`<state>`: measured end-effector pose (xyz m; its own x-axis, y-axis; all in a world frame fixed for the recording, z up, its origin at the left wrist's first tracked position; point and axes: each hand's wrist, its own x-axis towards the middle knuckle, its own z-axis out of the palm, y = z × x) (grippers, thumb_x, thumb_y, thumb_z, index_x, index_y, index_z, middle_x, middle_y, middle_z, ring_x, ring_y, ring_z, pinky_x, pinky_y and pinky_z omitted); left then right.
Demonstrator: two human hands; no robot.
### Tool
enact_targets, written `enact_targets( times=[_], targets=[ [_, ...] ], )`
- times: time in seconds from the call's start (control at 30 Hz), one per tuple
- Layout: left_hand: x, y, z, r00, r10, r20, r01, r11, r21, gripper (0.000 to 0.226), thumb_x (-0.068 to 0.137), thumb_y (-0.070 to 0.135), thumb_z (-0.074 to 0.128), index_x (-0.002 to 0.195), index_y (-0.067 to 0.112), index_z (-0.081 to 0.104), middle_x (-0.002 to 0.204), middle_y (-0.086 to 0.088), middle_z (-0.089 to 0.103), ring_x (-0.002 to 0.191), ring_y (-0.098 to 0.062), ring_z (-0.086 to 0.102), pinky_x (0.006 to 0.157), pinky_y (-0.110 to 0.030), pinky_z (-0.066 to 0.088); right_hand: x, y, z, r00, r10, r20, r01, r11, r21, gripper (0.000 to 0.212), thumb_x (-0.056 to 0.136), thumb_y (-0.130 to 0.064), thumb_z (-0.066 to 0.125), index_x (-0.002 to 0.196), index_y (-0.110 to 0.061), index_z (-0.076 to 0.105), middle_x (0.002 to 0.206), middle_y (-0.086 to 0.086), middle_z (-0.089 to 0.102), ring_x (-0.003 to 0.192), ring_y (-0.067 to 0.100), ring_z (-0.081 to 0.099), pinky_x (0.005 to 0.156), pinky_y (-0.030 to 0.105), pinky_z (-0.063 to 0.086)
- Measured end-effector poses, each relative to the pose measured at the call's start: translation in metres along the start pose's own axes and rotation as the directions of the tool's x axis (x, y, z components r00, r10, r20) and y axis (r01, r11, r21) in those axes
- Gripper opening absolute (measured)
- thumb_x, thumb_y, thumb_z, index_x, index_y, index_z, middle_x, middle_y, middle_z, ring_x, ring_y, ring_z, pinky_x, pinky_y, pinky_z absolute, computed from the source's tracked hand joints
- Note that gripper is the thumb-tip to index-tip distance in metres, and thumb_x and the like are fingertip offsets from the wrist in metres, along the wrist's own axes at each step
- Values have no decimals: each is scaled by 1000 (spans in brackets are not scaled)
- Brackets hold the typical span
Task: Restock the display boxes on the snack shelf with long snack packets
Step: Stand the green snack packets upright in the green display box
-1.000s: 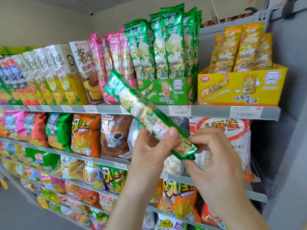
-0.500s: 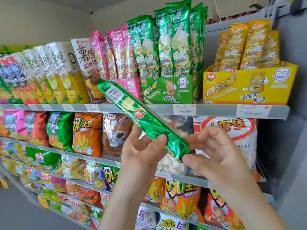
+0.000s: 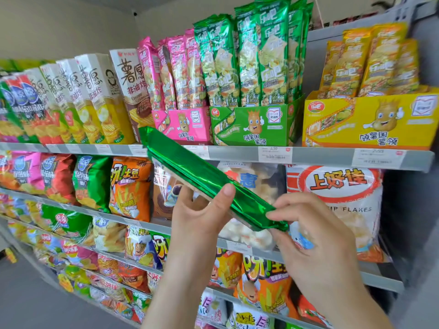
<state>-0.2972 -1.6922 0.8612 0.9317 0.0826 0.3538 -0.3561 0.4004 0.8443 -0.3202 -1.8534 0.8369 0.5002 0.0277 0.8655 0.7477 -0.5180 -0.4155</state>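
A long green snack packet (image 3: pixel 197 173) lies slanted in front of the shelf, its upper end at the left, its plain shiny side toward me. My left hand (image 3: pixel 202 210) grips its middle with the thumb across the front. My right hand (image 3: pixel 316 236) pinches its lower right end. On the top shelf stand a pink display box (image 3: pixel 183 125), a green display box (image 3: pixel 251 125) and a yellow display box (image 3: pixel 370 122), each holding upright long packets of its own colour.
Tall cream snack cartons (image 3: pixel 95 98) stand left of the pink box. The grey shelf edge (image 3: pixel 320 156) carries price labels. Lower shelves hold chip bags (image 3: pixel 129 186) and a large white shrimp-flakes bag (image 3: pixel 339 203). A grey side panel (image 3: pixel 422 210) closes the right.
The green packet has been turned about its length: its printed face showed one second ago, now only plain green foil shows. Both hands stayed on it. My view moved closer to the shelf.
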Motion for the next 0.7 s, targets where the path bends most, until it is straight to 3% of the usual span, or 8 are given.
enact_targets(
  times=[0.13,0.23,0.33,0.37,0.43,0.5,0.63,0.7],
  targets=[
    [-1,2,-6,1000,26,5,-26,1000,3,30,74,9,73,103,8,65,84,-7,74,77,-20,71,71,-30,57,-1,0,4,997,-23,76,28,998,-55,37,59,19,79,77,-10,65,95,-1,59,88,2,55,77,10,39],
    [-3,7,-11,999,33,25,-34,999,38,21,76,6,68,97,10,66,70,1,68,61,-11,64,61,-24,55,2,-1,1,973,76,218,-112,981,161,24,71,-9,81,76,-23,62,96,-11,56,89,6,59,77,11,40],
    [-2,10,-16,999,5,45,-5,1000,17,24,77,4,63,101,7,65,89,-12,68,83,-26,66,81,-49,56,4,-6,-1,954,151,261,-243,896,371,13,79,-32,73,83,-25,63,98,-5,59,94,22,60,76,31,49],
    [-2,11,-16,999,-5,44,4,1000,18,27,78,4,62,104,5,64,96,-18,67,90,-33,64,88,-56,52,4,-8,0,952,169,254,-258,892,372,15,79,-34,72,87,-25,63,99,-5,58,94,22,59,73,34,50],
    [-2,13,-15,998,-15,60,14,1000,27,29,79,3,60,108,5,64,107,-23,66,100,-40,63,93,-59,49,5,-12,2,940,219,261,-296,904,309,22,77,-37,72,95,-33,61,98,-11,57,88,17,57,69,26,49],
    [-3,13,-16,995,-12,102,9,1000,30,29,81,1,58,107,11,67,108,-19,68,103,-37,65,93,-54,51,3,-13,3,920,289,266,-346,916,201,33,75,-39,73,104,-41,58,96,-22,55,81,10,55,67,14,44],
    [0,15,-15,977,8,212,9,997,-78,36,83,0,60,117,10,63,113,-16,66,109,-35,63,93,-47,54,2,-17,1,910,355,213,-383,918,103,47,73,-34,82,107,-52,54,101,-29,55,89,6,51,73,15,41],
    [1,19,-9,966,16,258,10,995,-97,50,82,13,72,129,9,55,123,-16,64,116,-34,61,91,-40,54,3,-19,3,913,366,182,-383,922,65,56,68,-28,86,108,-52,54,101,-30,53,93,3,49,74,12,40]
  ],
)
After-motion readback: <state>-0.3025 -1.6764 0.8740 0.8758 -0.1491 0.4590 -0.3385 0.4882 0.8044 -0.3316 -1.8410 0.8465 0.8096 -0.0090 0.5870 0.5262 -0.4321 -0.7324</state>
